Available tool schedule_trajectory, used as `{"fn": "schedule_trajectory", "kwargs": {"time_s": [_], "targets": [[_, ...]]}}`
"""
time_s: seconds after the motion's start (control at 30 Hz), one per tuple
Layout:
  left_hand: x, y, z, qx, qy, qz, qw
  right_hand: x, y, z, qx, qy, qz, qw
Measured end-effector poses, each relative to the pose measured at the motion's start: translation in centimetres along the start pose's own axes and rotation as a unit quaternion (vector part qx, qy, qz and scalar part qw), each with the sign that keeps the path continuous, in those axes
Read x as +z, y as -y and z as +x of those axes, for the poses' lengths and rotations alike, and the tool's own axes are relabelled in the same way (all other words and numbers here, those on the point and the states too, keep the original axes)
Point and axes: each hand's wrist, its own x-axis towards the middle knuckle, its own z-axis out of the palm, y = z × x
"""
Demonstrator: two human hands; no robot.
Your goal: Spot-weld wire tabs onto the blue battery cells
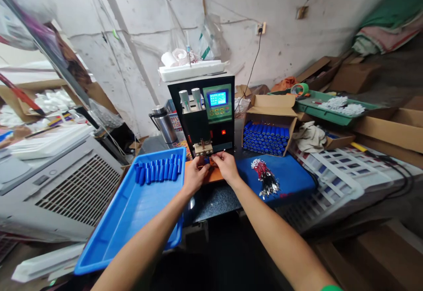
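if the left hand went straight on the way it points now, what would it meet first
Beyond the blue piece at its fingertips, the left hand would probably meet the low front of the black machine, near its metal block; exact depth is unclear.

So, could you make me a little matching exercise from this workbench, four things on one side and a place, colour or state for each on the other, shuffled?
Things:
1. Left hand and right hand
2. Wire bundle
3. Open cardboard box
4. Flask

Places, colours, states:
A. Filled with stacked blue cylinders
B. Silvery, with a dark handle
C. At the front of the black machine
D. Lying on a blue surface

Right pairs: 1-C, 2-D, 3-A, 4-B
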Motion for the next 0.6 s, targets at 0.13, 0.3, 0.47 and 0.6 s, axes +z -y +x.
{"fn": "schedule_trajectory", "kwargs": {"time_s": [0.13,0.3,0.47,0.6], "targets": [[-0.05,-0.05,-0.14,-0.003,0.002,-0.011,1.0,0.59,-0.47,0.13,-0.004,-0.005,0.015,1.0],[0.03,0.24,-0.18,-0.006,0.002,-0.007,1.0,0.89,-0.84,-0.04,-0.02,-0.014,-0.007,1.0],[0.14,0.47,-0.25,-0.003,-0.005,-0.02,1.0,1.11,-0.85,-0.15,-0.03,-0.009,-0.03,0.999],[0.14,0.43,-0.33,-0.005,-0.007,-0.029,1.0,1.15,-0.72,-0.17,-0.042,-0.002,-0.032,0.999]]}}
